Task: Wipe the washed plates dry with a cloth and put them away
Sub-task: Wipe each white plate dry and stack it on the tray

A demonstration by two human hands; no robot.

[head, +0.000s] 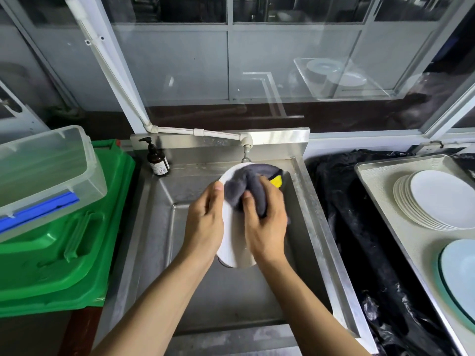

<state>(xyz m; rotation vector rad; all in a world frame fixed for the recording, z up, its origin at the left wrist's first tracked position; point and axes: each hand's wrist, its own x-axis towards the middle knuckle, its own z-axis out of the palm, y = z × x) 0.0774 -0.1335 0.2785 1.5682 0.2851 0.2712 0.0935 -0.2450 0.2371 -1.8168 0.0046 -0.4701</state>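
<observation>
Nearest the camera, two bare forearms reach forward over the steel sink (154,253). The left hand (204,224) grips the left rim of a white plate (232,235), thumb lying on the upper face and fingers wrapped behind, holding it tilted above the basin. The right hand (266,219) clutches a grey cloth (248,187) with a yellow patch, bunched under the fingers and pressed onto the plate's face toward its far edge.

The plate looks stiff, smooth and breakable; if damp it would likely be slick, so a hold at the rim with the thumb opposing the fingers seems safest, while the soft cloth yields and can be rubbed around both faces. The weight is probably modest enough for one hand.

To the right, a tray (380,181) carries a stack of white plates (434,201), and a pale blue dish (460,273) sits nearer. To the left sits a green crate (64,265) with a clear plastic box (46,170) on top. Farther back, a brown pump bottle (157,160) stands on the sink's far-left corner beside the tap (246,150).
</observation>
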